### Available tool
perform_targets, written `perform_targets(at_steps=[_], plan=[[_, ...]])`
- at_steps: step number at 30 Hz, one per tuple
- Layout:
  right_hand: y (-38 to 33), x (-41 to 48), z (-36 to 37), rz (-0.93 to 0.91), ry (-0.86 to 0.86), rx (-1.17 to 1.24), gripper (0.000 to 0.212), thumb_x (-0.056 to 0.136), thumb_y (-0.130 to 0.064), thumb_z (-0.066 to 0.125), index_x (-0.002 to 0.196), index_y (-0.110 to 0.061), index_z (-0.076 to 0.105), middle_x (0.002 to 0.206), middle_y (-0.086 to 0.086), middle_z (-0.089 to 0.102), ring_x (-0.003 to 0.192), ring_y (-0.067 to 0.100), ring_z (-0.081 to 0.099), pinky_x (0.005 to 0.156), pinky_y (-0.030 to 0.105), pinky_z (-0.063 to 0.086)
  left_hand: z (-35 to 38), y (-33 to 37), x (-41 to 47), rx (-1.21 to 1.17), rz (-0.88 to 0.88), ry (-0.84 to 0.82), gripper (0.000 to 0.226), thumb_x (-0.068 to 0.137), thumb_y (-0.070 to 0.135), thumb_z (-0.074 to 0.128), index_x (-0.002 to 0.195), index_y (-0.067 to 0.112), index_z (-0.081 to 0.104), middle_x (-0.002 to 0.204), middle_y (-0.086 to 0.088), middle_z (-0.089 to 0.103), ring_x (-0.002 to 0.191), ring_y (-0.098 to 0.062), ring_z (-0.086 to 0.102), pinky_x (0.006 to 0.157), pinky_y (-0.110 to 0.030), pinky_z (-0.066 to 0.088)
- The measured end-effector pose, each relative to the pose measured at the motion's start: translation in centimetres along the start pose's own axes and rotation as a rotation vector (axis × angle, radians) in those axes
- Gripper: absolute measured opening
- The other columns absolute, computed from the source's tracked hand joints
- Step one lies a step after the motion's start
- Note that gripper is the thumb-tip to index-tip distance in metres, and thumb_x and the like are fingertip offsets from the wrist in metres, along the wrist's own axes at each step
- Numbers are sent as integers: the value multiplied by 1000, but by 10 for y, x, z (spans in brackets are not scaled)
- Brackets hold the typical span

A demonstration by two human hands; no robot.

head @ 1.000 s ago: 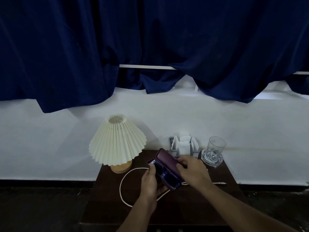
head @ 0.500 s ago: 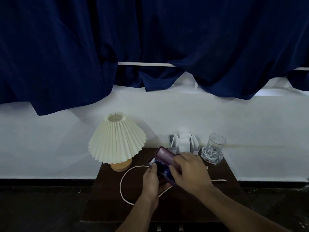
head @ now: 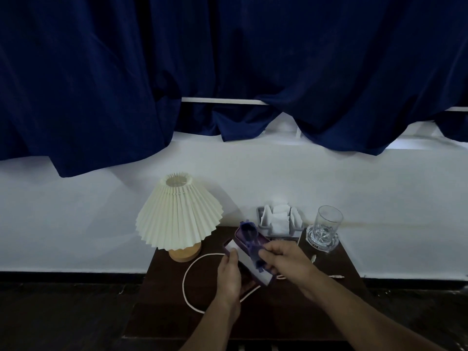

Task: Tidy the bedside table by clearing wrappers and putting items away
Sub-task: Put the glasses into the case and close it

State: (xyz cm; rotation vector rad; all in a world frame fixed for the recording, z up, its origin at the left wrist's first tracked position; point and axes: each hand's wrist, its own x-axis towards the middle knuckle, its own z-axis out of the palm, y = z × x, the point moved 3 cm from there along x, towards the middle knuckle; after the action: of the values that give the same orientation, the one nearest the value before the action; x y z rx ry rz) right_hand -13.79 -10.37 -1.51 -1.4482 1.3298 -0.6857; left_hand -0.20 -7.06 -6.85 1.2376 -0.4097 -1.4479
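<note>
Over the dark bedside table, my left hand grips the near left end of an open purple glasses case with its white lining showing. A pair of folded purple glasses lies slanted along the case's right edge. My right hand pinches the near end of the glasses. Whether the glasses rest in the case or just above it, I cannot tell.
A pleated cream lamp on a wooden base stands at the table's back left. A white cable loops across the top, its plug on the right. A grey tissue holder and a glass on a coaster sit at the back.
The case has opened flatter, so its white lining now shows. My right hand has shifted from the lid to the glasses. Both hands stay over the table's middle.
</note>
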Motion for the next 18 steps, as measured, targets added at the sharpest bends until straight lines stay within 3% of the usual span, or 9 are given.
perform_targets(at_steps=[4,8,11,13,15,18], plan=[[4,-2,12,105,-14,334,12,92,8,63,97,-2,67,87,16,71,68,17,71,62,23,58,6,-1,-3,52,10,-18,35,106,35,43,120,13,66,108,-17,74,100,-34,72,82,-44,58],[6,-4,17,201,73,260,13,87,6,70,94,-2,63,76,13,72,68,26,72,61,32,59,7,1,-4,74,34,-19,25,104,22,50,113,10,69,103,-18,75,100,-34,71,91,-48,55],[2,-4,14,188,146,-60,21,79,-15,81,83,-10,62,70,14,72,58,28,73,50,32,52,5,1,-2,74,55,-31,23,101,17,54,109,6,73,104,-21,75,98,-35,71,90,-48,54],[-8,-6,9,103,193,-514,36,70,-45,82,74,-16,61,68,5,70,67,26,74,52,30,50,3,0,-1,82,70,-32,23,101,14,54,109,4,73,106,-24,75,100,-38,70,93,-50,53],[-20,-10,6,29,263,-912,55,62,-70,74,86,-21,65,84,1,70,87,24,71,64,30,48,1,0,0,92,84,-29,21,101,13,55,106,4,73,107,-28,73,97,-38,69,94,-53,53],[-32,-12,4,-72,303,-1094,72,65,-71,73,116,-23,57,112,0,64,105,24,66,77,34,50,-1,0,-1,121,87,-49,19,102,15,54,101,8,72,109,-28,72,94,-35,67,94,-54,53]])
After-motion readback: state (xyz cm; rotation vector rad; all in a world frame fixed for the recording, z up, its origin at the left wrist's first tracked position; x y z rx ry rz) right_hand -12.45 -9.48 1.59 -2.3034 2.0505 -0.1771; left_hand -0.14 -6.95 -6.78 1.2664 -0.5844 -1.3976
